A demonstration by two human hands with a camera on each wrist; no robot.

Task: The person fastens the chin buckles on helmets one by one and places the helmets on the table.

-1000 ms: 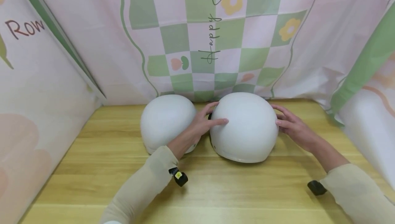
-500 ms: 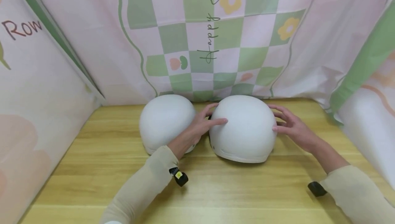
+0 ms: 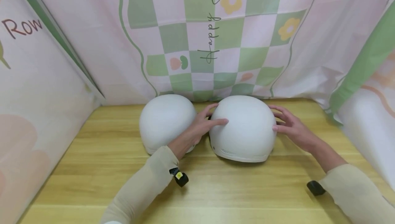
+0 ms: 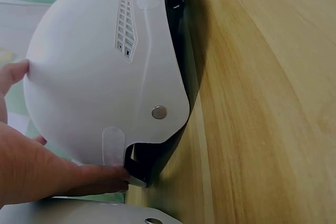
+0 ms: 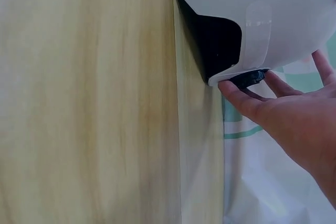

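Note:
Two white helmets sit side by side near the back of the wooden table in the head view. My left hand [image 3: 202,124] reaches between them and grips the near side of the right helmet [image 3: 243,128], thumb on its shell. On the other side my right hand [image 3: 293,128] holds the same helmet. The left wrist view shows its vents [image 4: 126,30], a round stud [image 4: 159,112] and left fingers [image 4: 100,174] by the lower edge. In the right wrist view, right fingers [image 5: 236,95] touch the rim beside a black part [image 5: 248,78]. The left helmet [image 3: 166,121] stands partly behind my left forearm.
The wooden table [image 3: 216,193] ends at a hanging cloth [image 3: 117,80] printed with checks and flowers. More cloth hangs at both sides. The left helmet stands close beside the right one. Each wrist carries a small black camera, the left one [image 3: 181,179] over the table.
The right helmet has tipped slightly in my hands; its top sits lower and vents now show near its front edge. My right thumb has slid a little down and left. The left helmet stays put.

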